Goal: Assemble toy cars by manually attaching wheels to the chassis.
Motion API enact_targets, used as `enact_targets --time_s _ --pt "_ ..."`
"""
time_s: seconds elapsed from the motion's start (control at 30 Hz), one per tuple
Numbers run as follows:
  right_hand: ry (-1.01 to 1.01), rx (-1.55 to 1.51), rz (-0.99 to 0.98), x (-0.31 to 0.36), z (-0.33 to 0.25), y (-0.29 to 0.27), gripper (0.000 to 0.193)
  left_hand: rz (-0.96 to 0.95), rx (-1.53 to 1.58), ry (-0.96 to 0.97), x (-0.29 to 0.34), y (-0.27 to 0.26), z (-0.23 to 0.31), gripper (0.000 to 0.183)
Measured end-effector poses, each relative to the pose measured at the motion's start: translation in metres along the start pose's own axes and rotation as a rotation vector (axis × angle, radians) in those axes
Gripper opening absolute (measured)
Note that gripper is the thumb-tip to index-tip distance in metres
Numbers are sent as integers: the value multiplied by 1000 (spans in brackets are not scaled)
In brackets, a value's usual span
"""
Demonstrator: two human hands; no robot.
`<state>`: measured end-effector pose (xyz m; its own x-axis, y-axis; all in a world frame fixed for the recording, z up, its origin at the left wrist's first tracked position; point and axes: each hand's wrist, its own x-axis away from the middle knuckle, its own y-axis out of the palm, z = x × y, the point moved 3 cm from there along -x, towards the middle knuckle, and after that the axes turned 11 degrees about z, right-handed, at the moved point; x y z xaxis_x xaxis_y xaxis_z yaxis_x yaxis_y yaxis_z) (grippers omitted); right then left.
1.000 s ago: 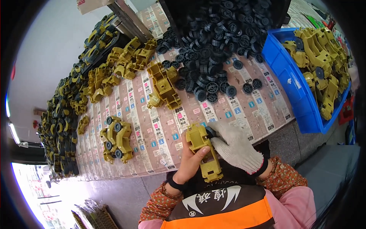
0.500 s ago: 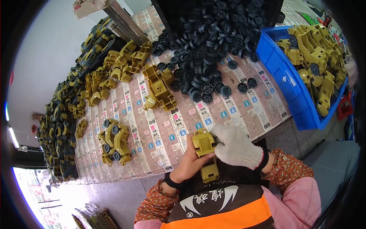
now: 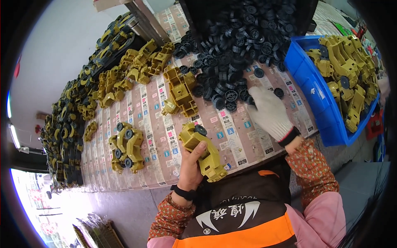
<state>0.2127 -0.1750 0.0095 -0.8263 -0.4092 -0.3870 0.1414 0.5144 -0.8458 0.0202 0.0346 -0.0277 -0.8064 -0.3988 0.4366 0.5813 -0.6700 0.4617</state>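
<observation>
My left hand (image 3: pixel 192 166) is bare and closed around an olive-yellow plastic toy truck body (image 3: pixel 202 153), held tilted above the table's front edge. A black wheel (image 3: pixel 200 130) sits at its upper end. My right hand (image 3: pixel 268 110), in a white knit glove, reaches over the near right side of a heap of black toy wheels (image 3: pixel 223 70). Its thumb stands apart from the fingers, with one loose wheel (image 3: pixel 250 99) showing by the gap. What lies under the glove is hidden. Another wheel (image 3: pixel 278 93) lies just right of the fingers.
A toy truck with wheels (image 3: pixel 126 147) lies on the table (image 3: pixel 161 136) at left; an unwheeled body (image 3: pixel 180 93) lies near the heap. Many wheeled toys (image 3: pixel 66 140) line the left edge. A blue bin (image 3: pixel 316 97) of olive-yellow bodies stands at right. A post (image 3: pixel 151 22) rises at the back.
My right hand has left the truck body and moved up and right to the wheels. My left hand has moved left and turned the truck body, so a wheel now shows. The view has shifted slightly.
</observation>
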Motion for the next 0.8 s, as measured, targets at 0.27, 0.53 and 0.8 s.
enact_targets --time_s 0.27,0.53,0.8 --pt "265 -969 -576 69 -66 -26 40 90 24 49 7 4 6 35" --pt "653 -1331 -846 100 -79 -16 43 197 -97 265 14 14 7 36" --pt "401 -1068 -535 113 -91 -29 41 236 -169 418 24 16 3 69"
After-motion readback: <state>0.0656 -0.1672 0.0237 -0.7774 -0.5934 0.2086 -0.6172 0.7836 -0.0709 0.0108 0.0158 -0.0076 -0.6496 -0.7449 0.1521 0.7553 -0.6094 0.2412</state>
